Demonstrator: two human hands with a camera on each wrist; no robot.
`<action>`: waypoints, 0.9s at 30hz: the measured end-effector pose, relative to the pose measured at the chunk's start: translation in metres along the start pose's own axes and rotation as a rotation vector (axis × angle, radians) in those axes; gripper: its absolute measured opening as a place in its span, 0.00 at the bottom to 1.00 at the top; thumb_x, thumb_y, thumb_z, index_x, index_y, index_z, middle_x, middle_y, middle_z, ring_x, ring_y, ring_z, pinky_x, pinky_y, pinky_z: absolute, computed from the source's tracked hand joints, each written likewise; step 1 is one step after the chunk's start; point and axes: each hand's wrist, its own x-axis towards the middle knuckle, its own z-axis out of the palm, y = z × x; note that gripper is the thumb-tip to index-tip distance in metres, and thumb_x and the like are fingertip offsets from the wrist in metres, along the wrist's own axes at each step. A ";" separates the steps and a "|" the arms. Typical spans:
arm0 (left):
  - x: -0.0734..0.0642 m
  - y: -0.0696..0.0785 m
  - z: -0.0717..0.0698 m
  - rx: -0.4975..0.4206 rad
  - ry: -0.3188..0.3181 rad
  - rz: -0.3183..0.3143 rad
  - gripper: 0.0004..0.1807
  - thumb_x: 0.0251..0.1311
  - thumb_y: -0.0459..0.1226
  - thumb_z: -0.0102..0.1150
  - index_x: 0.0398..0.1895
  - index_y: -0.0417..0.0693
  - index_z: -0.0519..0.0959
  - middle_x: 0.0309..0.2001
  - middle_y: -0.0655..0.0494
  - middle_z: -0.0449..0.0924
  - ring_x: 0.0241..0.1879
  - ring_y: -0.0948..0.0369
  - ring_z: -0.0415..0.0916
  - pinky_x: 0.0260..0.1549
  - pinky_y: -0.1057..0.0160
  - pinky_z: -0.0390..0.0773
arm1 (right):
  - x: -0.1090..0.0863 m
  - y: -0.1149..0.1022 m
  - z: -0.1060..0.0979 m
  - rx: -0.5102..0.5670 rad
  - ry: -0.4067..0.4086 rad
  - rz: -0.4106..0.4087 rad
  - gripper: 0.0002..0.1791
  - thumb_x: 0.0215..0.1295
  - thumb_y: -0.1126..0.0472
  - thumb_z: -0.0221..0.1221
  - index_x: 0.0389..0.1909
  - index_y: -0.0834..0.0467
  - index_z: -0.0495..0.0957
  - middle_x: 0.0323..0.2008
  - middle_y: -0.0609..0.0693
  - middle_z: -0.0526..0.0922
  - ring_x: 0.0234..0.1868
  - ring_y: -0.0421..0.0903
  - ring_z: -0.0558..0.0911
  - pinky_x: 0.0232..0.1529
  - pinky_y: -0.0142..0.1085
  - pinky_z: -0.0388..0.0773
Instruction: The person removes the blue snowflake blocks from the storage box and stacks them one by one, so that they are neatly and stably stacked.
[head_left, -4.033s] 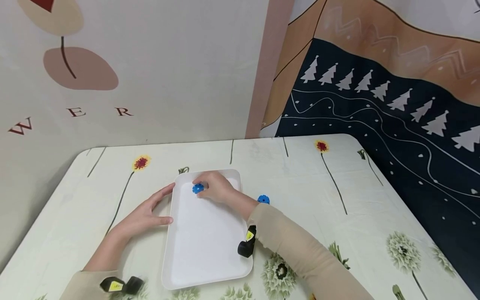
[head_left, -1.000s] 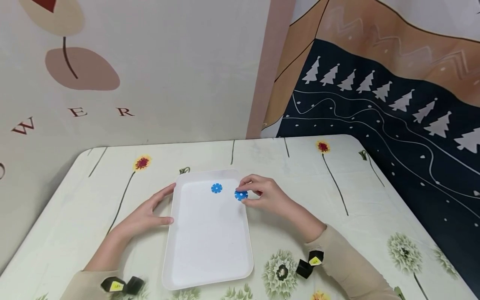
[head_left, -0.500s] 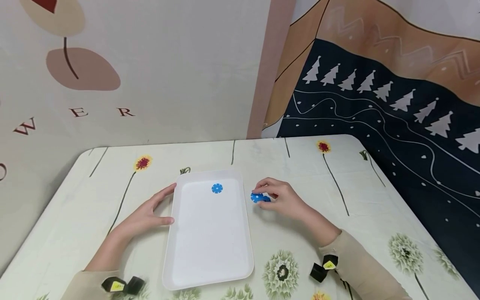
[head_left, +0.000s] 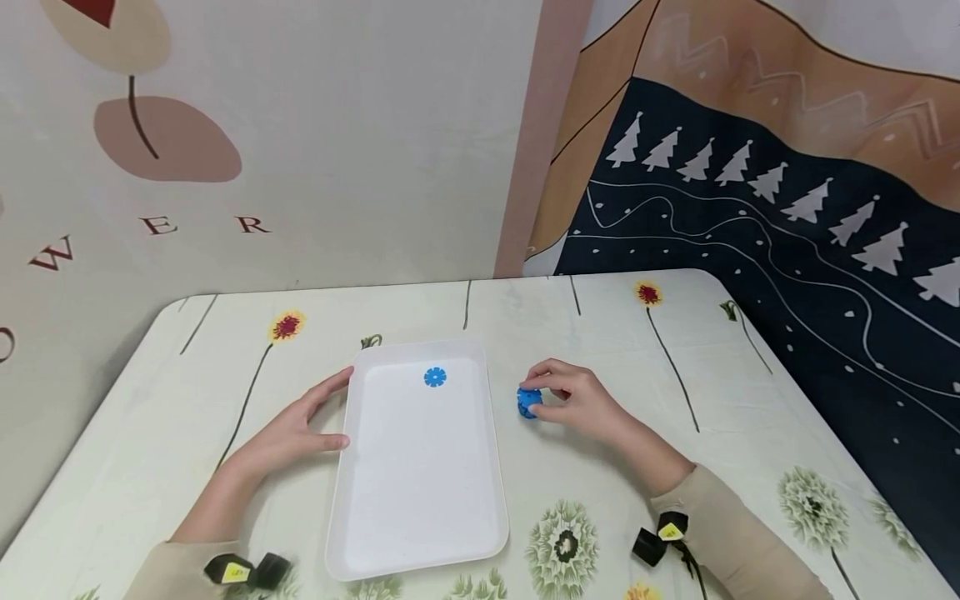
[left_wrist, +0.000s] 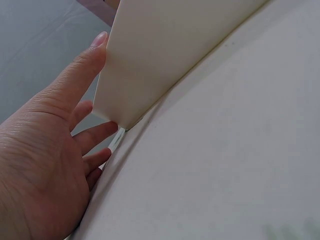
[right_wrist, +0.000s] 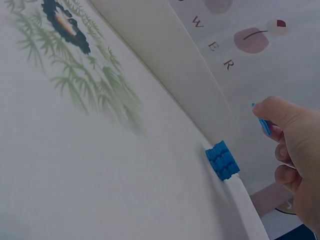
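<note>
My right hand (head_left: pixel 573 398) pinches a blue snowflake disc (right_wrist: pixel 262 121) between thumb and fingers, right of the tray. In the right wrist view, the held disc is apart from a short stack of blue snowflake discs (right_wrist: pixel 223 161) standing on the table; in the head view the two overlap. Another blue snowflake disc (head_left: pixel 435 377) lies flat near the far end of the white tray (head_left: pixel 420 500). My left hand (head_left: pixel 288 429) touches the tray's left side with thumb and fingers spread, seen close in the left wrist view.
The table (head_left: pixel 637 358) wears a pale cloth printed with flowers. Its far edge meets a pale wall hanging (head_left: pixel 360 167), and a dark panel printed with trees (head_left: pixel 750 233) stands at the right. Black wrist cameras (head_left: pixel 247 571) are strapped on both sleeves.
My right hand has moved from inside the tray out over its right edge to the stack, carrying a disc. The left hand stays at the tray's side.
</note>
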 end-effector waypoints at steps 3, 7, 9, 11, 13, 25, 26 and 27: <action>0.000 -0.001 0.000 0.000 0.002 -0.007 0.52 0.48 0.39 0.74 0.75 0.56 0.53 0.72 0.42 0.53 0.71 0.41 0.42 0.61 0.33 0.46 | -0.001 -0.007 -0.003 -0.006 0.000 -0.024 0.15 0.49 0.77 0.67 0.41 0.71 0.83 0.43 0.61 0.80 0.25 0.58 0.69 0.26 0.31 0.66; 0.000 -0.001 0.000 0.001 0.002 -0.008 0.53 0.47 0.39 0.74 0.75 0.56 0.53 0.72 0.42 0.53 0.71 0.42 0.42 0.61 0.33 0.46 | -0.002 -0.020 -0.009 -0.007 -0.006 -0.067 0.14 0.49 0.78 0.67 0.40 0.72 0.82 0.42 0.62 0.80 0.24 0.57 0.70 0.24 0.34 0.68; 0.000 -0.001 0.000 0.002 0.002 -0.008 0.53 0.47 0.39 0.74 0.75 0.55 0.53 0.72 0.42 0.53 0.71 0.41 0.41 0.61 0.33 0.46 | -0.003 -0.023 -0.010 0.000 -0.008 -0.093 0.13 0.50 0.78 0.66 0.39 0.73 0.82 0.41 0.63 0.79 0.24 0.57 0.69 0.24 0.35 0.68; 0.000 0.000 0.000 0.002 0.000 -0.011 0.53 0.47 0.39 0.74 0.75 0.55 0.53 0.72 0.41 0.52 0.71 0.41 0.41 0.61 0.32 0.46 | -0.003 -0.023 -0.010 0.008 -0.010 -0.104 0.13 0.50 0.78 0.66 0.39 0.73 0.82 0.41 0.64 0.79 0.24 0.56 0.69 0.24 0.34 0.68; 0.000 0.000 0.000 0.000 0.001 -0.014 0.53 0.48 0.39 0.74 0.75 0.55 0.53 0.72 0.41 0.52 0.71 0.41 0.41 0.61 0.32 0.46 | -0.004 -0.022 -0.010 0.018 -0.011 -0.110 0.13 0.50 0.78 0.66 0.39 0.73 0.81 0.41 0.64 0.79 0.24 0.56 0.69 0.24 0.35 0.68; 0.000 0.001 0.000 -0.016 -0.001 -0.019 0.53 0.48 0.39 0.74 0.75 0.55 0.52 0.72 0.42 0.52 0.71 0.42 0.41 0.61 0.32 0.46 | -0.005 -0.012 -0.006 0.030 -0.025 -0.132 0.14 0.48 0.79 0.66 0.39 0.73 0.82 0.41 0.65 0.79 0.25 0.56 0.72 0.24 0.38 0.71; 0.000 0.001 0.000 -0.016 -0.001 -0.018 0.53 0.48 0.39 0.74 0.75 0.55 0.52 0.72 0.42 0.52 0.71 0.42 0.41 0.61 0.32 0.46 | -0.005 -0.012 -0.006 0.027 -0.027 -0.132 0.14 0.49 0.79 0.66 0.39 0.73 0.82 0.41 0.65 0.79 0.25 0.56 0.72 0.25 0.39 0.71; 0.000 0.001 0.000 -0.016 0.000 -0.019 0.53 0.48 0.39 0.74 0.75 0.55 0.52 0.72 0.42 0.52 0.71 0.42 0.41 0.61 0.32 0.46 | -0.005 -0.012 -0.005 0.025 -0.029 -0.133 0.14 0.49 0.79 0.66 0.39 0.73 0.82 0.41 0.65 0.79 0.25 0.56 0.72 0.25 0.39 0.71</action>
